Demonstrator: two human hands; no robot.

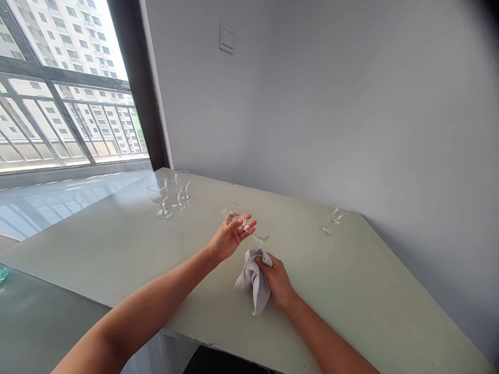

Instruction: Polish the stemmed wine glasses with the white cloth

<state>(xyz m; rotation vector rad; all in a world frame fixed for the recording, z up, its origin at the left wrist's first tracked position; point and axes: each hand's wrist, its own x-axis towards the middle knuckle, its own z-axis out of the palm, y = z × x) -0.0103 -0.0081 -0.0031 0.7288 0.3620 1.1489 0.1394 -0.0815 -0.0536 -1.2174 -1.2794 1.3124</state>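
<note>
L hand (pixel 234 236) lightly gripped tilted glass (pixel 255 236), R hand (pixel 278 280) clutched cloth (pixel 253 275) just below that grip; glass could've slipped b/c L hold looked loose.

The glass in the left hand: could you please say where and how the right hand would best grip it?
Probably by its flared foot, from the near right: the glass is held tilted in the left hand, and its foot projects freely toward the cloth in the right hand.
</note>
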